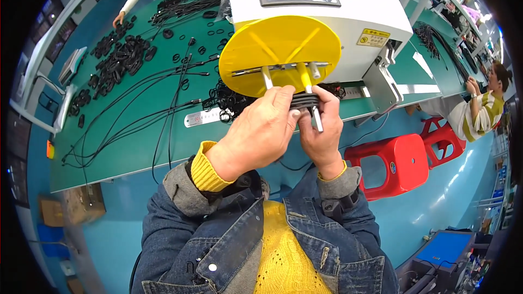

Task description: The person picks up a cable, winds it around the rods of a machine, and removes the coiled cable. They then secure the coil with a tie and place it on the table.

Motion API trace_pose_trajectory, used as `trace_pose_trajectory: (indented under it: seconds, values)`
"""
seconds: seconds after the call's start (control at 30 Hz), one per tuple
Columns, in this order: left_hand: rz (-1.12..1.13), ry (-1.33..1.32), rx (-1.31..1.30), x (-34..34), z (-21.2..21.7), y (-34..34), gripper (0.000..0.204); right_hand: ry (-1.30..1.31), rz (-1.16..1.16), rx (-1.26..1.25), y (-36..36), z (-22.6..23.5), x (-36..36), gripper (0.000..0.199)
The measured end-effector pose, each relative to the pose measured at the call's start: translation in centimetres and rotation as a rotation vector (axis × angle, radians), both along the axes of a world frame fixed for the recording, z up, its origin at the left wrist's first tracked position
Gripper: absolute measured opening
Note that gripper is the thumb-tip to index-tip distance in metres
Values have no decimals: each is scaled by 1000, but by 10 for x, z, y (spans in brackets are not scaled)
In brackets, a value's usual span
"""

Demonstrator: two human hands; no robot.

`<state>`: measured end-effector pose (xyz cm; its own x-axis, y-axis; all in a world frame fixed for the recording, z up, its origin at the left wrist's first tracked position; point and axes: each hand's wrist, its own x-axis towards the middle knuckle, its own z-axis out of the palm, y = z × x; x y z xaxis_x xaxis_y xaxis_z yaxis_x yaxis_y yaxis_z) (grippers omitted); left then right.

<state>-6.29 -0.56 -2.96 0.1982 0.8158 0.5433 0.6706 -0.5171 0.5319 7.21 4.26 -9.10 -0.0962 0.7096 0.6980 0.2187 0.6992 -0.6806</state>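
A coil of black cable (305, 101) sits around the metal pegs that stick out from a yellow disc (250, 43) on a white winding machine (370, 13). My left hand (264, 125) is closed on the coil's left side, its thumb and fingers pinching it. On the right side, the fingers of my right hand (322, 130) wrap round the same coil. Below it the bare end of a peg (317, 120) shows between my hands. Part of the coil lies hidden behind my fingers.
Loose black cables (158, 84) and a heap of small black coils (120, 62) lie on the green table (114, 158). A metal ruler (202, 118) lies near its edge. A red stool (400, 166) stands at right. Two people work nearby, one across the table, one at far right.
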Motion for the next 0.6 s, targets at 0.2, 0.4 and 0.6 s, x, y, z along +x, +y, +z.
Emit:
trace_pose_trajectory:
  seconds: [0.2,0.4,0.6]
  values:
    - [12,156,-39,19,14,-5,21,13,-45,-32,-10,14,22,33]
    - [-74,218,-242,55,3,-57,22,-142,-68,102,-48,0,63,25]
    - [-587,57,-395,44,-56,-28,25,-395,89,-32,-52,-47,104,23]
